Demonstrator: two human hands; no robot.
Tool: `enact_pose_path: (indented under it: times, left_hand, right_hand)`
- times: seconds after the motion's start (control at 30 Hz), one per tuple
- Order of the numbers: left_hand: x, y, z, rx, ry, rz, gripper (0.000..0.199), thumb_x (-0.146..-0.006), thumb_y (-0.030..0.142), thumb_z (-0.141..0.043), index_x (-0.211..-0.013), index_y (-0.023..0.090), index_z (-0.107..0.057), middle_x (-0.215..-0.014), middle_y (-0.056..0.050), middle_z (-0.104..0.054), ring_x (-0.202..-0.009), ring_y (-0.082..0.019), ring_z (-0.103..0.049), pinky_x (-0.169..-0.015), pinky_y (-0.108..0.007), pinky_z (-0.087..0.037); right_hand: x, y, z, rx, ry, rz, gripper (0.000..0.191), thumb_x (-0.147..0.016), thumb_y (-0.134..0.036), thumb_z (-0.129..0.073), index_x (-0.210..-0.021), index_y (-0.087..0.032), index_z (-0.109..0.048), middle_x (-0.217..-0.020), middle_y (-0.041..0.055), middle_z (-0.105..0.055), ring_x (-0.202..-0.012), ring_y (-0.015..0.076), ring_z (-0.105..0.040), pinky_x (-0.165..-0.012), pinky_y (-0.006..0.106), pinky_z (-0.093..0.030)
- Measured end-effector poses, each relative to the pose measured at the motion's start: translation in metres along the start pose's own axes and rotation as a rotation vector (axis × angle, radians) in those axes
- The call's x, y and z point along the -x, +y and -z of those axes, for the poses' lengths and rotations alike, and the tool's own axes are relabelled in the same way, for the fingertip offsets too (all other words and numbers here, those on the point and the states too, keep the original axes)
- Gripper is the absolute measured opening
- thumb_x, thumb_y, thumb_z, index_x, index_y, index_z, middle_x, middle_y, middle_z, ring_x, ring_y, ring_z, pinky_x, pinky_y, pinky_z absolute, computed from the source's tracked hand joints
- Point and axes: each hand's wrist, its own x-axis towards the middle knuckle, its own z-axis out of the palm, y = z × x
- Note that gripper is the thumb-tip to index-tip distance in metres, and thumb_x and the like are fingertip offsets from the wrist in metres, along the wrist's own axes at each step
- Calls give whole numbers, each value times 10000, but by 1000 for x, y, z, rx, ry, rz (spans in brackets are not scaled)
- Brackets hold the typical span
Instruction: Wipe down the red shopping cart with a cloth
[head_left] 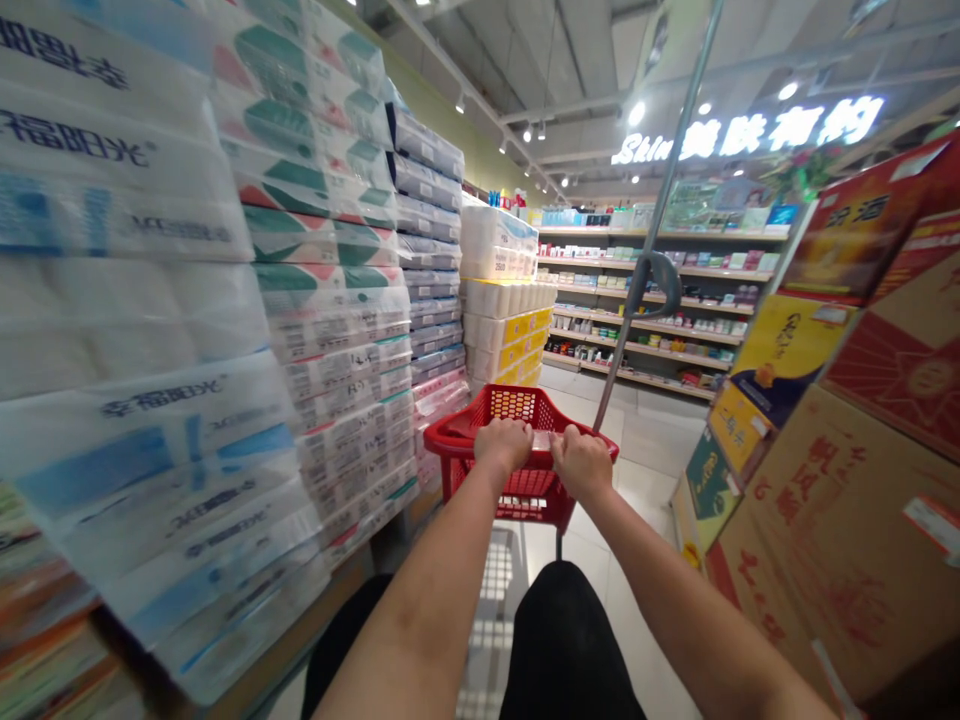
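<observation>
Both hands rest side by side on the front of a red plastic shopping cart (517, 470). My left hand (502, 445) is curled over the cart's handle bar (536, 445), and my right hand (581, 463) grips the same bar just beside it. The cart's mesh basket extends ahead of my hands, and its inside is mostly hidden from this angle. A thin grey metal pole (645, 300) with a dark loop rises from beyond the cart's right side.
Tall stacks of wrapped toilet paper packs (322, 270) line the left of the aisle. Printed cardboard cartons (847, 500) are piled on the right. Store shelves of small packaged goods (645, 310) stand ahead beneath a lit sign (750, 130). A tiled floor (637, 480) runs between them.
</observation>
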Motion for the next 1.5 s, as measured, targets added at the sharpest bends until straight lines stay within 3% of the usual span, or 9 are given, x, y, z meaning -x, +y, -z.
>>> enact_pose_path:
  times: [0.13, 0.37, 0.5, 0.7, 0.9, 1.0, 1.2, 1.33, 1.5]
  left_hand:
    - [0, 2, -1, 7, -26, -5, 476, -952, 433, -269, -1000, 245, -704, -1077, -71, -714, -1038, -245, -626, -858, -375, -493]
    - [7, 9, -1, 9, -29, -9, 483, -953, 423, -251, -1018, 258, -700, -1093, -67, -707, -1041, -256, -617, -855, -395, -493]
    - [11, 11, -1, 8, -23, -19, 483, -953, 428, -249, -1018, 256, -695, -1096, -60, -704, -1035, -253, -613, -853, -394, -493]
    - [14, 11, 0, 14, -18, 6, 484, -953, 436, -245, -1020, 255, -690, -1072, -67, -708, -1017, -247, -622, -838, -380, -493]
    - [17, 14, 2, -3, -34, -4, 481, -949, 446, -253, -1027, 260, -690, -1094, -56, -707, -1033, -239, -616, -845, -356, -491]
    - [17, 12, 3, -4, -37, -14, 484, -945, 444, -253, -1018, 259, -694, -1097, -52, -707, -1035, -244, -615, -839, -360, -497]
    - [15, 9, 3, -4, -43, -6, 488, -943, 441, -241, -1013, 267, -691, -1096, -55, -704, -1030, -250, -622, -847, -390, -498]
    - [17, 9, 5, -11, -49, -9, 493, -946, 455, -239, -1023, 268, -689, -1122, -57, -695, -1048, -251, -618, -853, -382, -497]
    - [22, 9, 6, -11, -53, -17, 486, -948, 456, -244, -1035, 282, -689, -1118, -44, -700, -1041, -243, -622, -866, -374, -492]
  right_hand:
    - [0, 12, 4, 11, -142, 101, 446, -980, -500, -287, -1002, -166, -580, -870, 102, -697, -837, 234, -659, -747, 320, -422]
    - [-45, 32, 16, 66, -569, 256, 230, -889, -228, -473, -841, -146, -683, -902, 123, -719, -785, 221, -686, -665, 289, -485]
    - [-37, 32, 14, 63, -534, 227, 281, -905, -221, -427, -839, -149, -691, -903, 128, -721, -770, 224, -682, -670, 303, -491]
    - [16, 30, 6, 13, -22, 119, 389, -970, -257, -301, -900, -156, -669, -934, 118, -709, -915, 214, -655, -871, 330, -442]
    - [-26, 35, 22, 41, -477, 125, 242, -874, -267, -490, -862, -173, -712, -961, 129, -721, -870, 242, -676, -715, 309, -478]
    - [-27, 33, 22, 33, -485, 50, 337, -918, -304, -404, -894, -174, -715, -923, 124, -727, -808, 227, -681, -674, 297, -478]
    - [14, 27, 12, -8, -107, -8, 426, -967, -284, -270, -933, -171, -679, -982, 111, -711, -942, 215, -646, -881, 332, -434]
    - [-13, 32, 22, -54, -453, 25, 267, -885, -335, -484, -856, -180, -700, -949, 114, -718, -882, 238, -660, -739, 296, -456]
    - [-37, 37, 27, -171, -554, -65, 330, -886, -387, -479, -777, -168, -701, -799, 104, -714, -731, 208, -651, -661, 279, -444]
